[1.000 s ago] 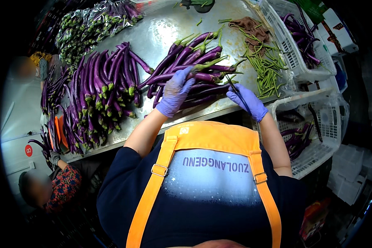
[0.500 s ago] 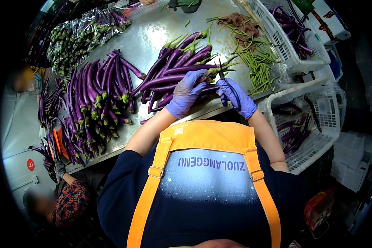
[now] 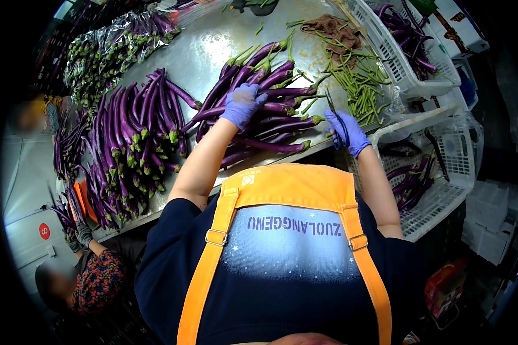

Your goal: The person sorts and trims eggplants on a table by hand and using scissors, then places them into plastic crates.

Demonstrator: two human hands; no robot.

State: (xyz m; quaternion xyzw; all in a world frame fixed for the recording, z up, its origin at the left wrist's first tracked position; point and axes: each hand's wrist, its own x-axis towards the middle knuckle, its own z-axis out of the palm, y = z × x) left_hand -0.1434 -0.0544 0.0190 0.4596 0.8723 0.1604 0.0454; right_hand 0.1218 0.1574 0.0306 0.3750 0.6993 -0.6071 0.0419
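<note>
My left hand point(image 3: 243, 105), in a purple glove, is closed over a long purple eggplant point(image 3: 279, 108) within the middle pile. Other eggplants point(image 3: 270, 144) lie around it, their green caps and stems toward the right. In my right hand point(image 3: 351, 135), also gloved, is a pair of dark scissors point(image 3: 341, 123). Their slim blades point up and away from me, to the right of the eggplant stem ends and apart from them. Beyond the scissors lies a heap of cut green stems point(image 3: 360, 95).
A large eggplant heap point(image 3: 135, 126) covers the left of the metal table point(image 3: 204, 43), with bagged eggplants point(image 3: 118, 49) behind. A brown cloth point(image 3: 328, 29) lies by the stems. White crates point(image 3: 374, 37) with eggplants stand at right. A co-worker's gloved hand point(image 3: 83, 234) shows at lower left.
My left hand has moved left and up, back from the stem ends onto the eggplants' bodies. My right hand with the scissors has drawn away to the right.
</note>
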